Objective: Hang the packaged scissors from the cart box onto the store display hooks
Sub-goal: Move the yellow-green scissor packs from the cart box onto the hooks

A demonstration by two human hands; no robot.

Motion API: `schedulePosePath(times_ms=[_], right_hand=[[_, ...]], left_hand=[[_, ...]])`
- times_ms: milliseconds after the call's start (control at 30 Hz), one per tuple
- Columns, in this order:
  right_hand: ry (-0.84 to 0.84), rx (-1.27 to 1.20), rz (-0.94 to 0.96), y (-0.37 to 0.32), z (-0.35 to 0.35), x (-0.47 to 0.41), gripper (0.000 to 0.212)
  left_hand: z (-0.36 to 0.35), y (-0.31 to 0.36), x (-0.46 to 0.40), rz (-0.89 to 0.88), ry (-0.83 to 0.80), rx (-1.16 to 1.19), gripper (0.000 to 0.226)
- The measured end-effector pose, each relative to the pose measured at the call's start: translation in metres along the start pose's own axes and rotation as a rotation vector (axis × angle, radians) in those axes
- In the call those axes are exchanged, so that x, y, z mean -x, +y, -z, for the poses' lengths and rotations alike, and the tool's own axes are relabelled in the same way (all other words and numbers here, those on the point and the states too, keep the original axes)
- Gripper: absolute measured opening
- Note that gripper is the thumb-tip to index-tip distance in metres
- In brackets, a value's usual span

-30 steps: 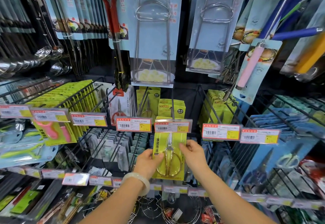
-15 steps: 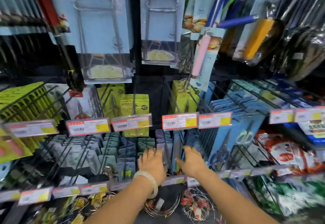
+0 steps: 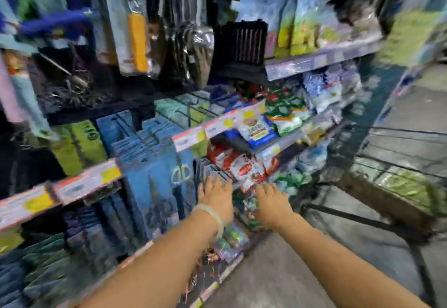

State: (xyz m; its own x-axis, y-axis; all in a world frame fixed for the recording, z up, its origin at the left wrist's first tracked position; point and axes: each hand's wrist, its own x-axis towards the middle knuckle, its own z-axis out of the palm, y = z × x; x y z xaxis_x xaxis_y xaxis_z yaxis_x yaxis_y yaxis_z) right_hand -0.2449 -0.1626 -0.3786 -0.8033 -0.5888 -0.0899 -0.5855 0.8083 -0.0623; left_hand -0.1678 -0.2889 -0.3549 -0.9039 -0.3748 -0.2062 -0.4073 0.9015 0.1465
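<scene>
The view is heavily blurred by motion. My left hand [image 3: 216, 197], with a pale bangle at the wrist, is stretched forward with straight fingers and holds nothing. My right hand [image 3: 272, 202] is beside it, fingers also spread and empty. Both hover in front of the display shelves. Blue packaged scissors [image 3: 167, 174] hang on hooks just left of my left hand. Yellow-green scissor packs [image 3: 77, 146] hang further left. A black wire cart [image 3: 396, 179] stands at the right, with a brown cardboard box [image 3: 387, 194] of greenish packages in it.
Price tag strips [image 3: 87, 181] run along the hook rails. Red, white and blue bagged goods [image 3: 244, 165] fill shelves right of the hooks. Utensils hang overhead at the left. Grey floor [image 3: 302, 271] lies between the shelf base and the cart.
The yellow scissors pack held a second ago is out of my hands. The view has swung right, from the hook display toward the cart; both hands moved along, open and empty.
</scene>
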Motion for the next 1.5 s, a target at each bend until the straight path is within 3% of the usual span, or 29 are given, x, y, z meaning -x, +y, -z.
schedulePosePath(times_ms=[433, 567, 767, 1067, 1367, 1500], right_hand=[[-0.003, -0.072, -0.521, 0.293, 0.015, 0.041, 0.055], [-0.038, -0.099, -0.624, 0.364, 0.007, 0.027, 0.064], [-0.03, -0.141, -0.735, 0.471, 0.009, -0.028, 0.058], [0.011, -0.186, -0.863, 0.622, 0.044, -0.111, 0.049], [-0.081, -0.275, -0.922, 0.756, 0.022, -0.179, 0.045], [-0.213, -0.343, -0.882, 0.819, -0.018, -0.213, 0.049]], left_hand=[[-0.027, 0.281, -0.102, -0.476, -0.06, -0.15, 0.073], [-0.036, 0.354, -0.145, -0.583, -0.125, -0.174, 0.074], [-0.046, 0.457, -0.247, -0.682, -0.176, -0.178, 0.07], [-0.036, 0.577, -0.395, -0.719, -0.171, -0.18, 0.07], [-0.075, 0.668, -0.486, -0.739, -0.281, -0.185, 0.068], [-0.099, 0.701, -0.531, -0.678, -0.379, -0.215, 0.07]])
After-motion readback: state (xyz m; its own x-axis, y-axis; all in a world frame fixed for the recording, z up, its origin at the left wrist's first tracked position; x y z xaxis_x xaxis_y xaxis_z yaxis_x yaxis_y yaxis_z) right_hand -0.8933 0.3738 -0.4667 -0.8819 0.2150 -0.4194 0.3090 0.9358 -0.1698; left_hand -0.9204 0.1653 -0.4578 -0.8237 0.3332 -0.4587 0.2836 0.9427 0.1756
